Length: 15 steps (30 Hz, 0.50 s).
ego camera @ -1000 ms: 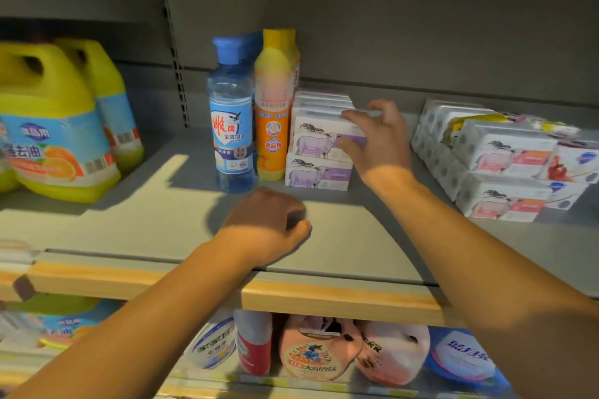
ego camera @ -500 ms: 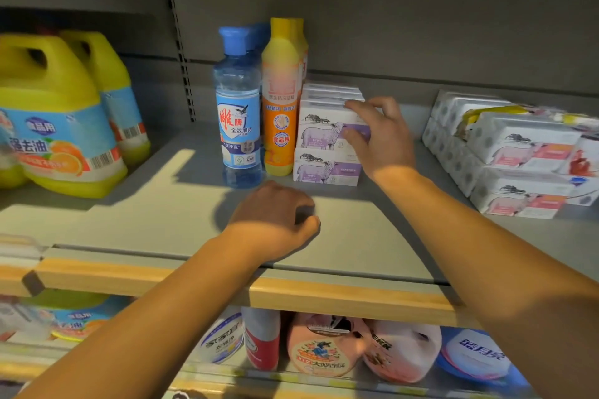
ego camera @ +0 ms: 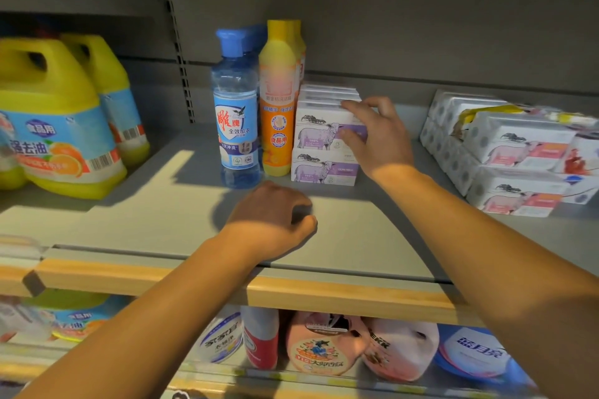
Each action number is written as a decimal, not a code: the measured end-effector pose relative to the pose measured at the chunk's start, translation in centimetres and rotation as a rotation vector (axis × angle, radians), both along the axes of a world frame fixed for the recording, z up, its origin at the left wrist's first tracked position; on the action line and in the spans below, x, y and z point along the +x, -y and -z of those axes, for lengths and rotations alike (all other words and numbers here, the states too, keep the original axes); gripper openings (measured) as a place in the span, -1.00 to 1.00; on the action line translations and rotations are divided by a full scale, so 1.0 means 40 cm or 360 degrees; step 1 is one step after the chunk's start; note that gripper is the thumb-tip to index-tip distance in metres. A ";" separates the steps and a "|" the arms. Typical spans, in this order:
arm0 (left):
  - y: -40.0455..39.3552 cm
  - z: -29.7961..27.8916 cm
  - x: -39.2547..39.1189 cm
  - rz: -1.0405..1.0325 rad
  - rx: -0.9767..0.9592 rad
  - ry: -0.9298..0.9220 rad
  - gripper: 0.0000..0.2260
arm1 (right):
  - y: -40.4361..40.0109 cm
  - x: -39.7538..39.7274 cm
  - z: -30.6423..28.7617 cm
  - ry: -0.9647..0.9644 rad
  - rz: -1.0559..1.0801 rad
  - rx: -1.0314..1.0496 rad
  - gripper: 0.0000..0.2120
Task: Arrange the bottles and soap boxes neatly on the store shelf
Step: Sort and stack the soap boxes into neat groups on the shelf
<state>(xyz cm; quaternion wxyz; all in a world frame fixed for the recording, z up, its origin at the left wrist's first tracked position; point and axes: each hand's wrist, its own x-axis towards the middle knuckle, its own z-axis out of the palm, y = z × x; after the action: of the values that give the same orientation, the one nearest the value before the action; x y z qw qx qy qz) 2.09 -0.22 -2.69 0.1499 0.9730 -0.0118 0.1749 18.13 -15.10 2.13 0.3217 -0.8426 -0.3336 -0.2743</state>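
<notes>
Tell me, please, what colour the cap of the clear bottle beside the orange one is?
Blue; the cap shows best in the head view.

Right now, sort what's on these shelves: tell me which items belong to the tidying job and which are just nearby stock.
In the job:
- purple soap boxes, right hand gripping the top front one
- blue-capped bottle
- orange bottle
- left hand, fist resting on the shelf

Just nearby:
- yellow jugs
- pink soap boxes
- lower-shelf pouches
</notes>
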 end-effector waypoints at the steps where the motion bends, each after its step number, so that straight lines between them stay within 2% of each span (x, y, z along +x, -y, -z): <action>1: 0.000 0.000 -0.001 0.0002 -0.0002 -0.0005 -0.75 | 0.005 -0.005 0.000 -0.0020 -0.0011 -0.0008 -0.50; 5: 0.005 -0.011 -0.005 0.0000 -0.0016 -0.0036 -0.79 | 0.062 -0.049 0.022 -0.0193 -0.0059 0.0146 -0.40; 8: 0.019 -0.018 0.000 -0.0040 -0.0052 -0.0039 -0.81 | 0.150 -0.090 0.070 -0.0290 0.0017 0.0099 -0.44; 11: 0.070 -0.018 0.025 -0.0022 -0.0276 0.0000 -0.77 | 0.253 -0.114 0.108 -0.0397 0.0124 0.0042 -0.48; 13: 0.125 -0.024 0.050 0.0035 -0.0399 0.0007 -0.77 | 0.318 -0.118 0.110 -0.0399 0.0206 0.0083 -0.51; 15: 0.179 -0.028 0.079 0.0077 -0.0376 0.0026 -0.74 | 0.385 -0.115 0.104 -0.0333 0.0309 0.0111 -0.56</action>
<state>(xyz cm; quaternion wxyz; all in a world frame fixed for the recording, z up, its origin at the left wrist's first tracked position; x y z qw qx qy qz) 5.25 -7.38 -1.59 0.2676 0.9466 -0.0157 0.1794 13.54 -30.48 -2.01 0.3557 -0.8832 -0.2054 -0.2263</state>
